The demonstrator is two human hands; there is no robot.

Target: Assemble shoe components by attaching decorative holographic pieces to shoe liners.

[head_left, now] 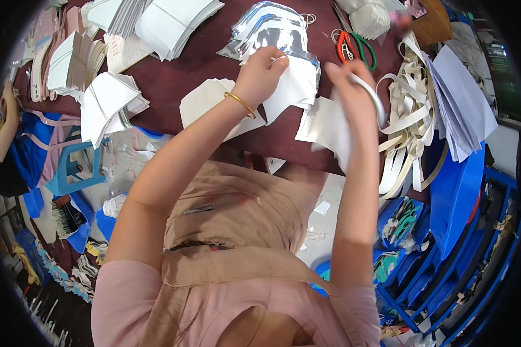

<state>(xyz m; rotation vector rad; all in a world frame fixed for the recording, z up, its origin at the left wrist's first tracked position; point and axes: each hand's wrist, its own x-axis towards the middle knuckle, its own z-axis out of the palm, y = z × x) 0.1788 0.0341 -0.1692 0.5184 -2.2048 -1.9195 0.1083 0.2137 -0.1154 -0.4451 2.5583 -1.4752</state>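
Observation:
My left hand [261, 74], with a gold bangle at the wrist, is closed in a pinch on the edge of a white sheet [295, 84]. That sheet lies against the front of a stack of clear, shiny plastic pieces [272, 26] on the dark red tabletop [211, 62]. To its right, my right hand [350, 87] is smeared by motion, and its fingers cannot be made out. A blurred white piece [340, 130] hangs below that hand near the table's front edge; whether I hold it is unclear. Another pale sheet [205, 104] lies under my left forearm.
Bundled white stacks [113, 104] fill the table's left side. Scissors with red and green handles [356, 49] lie beyond my right hand. A heap of cream straps [408, 115] and grey-white sheets [454, 104] hang at the right edge. A blue stool [75, 168] stands left, near another person's arm [7, 121].

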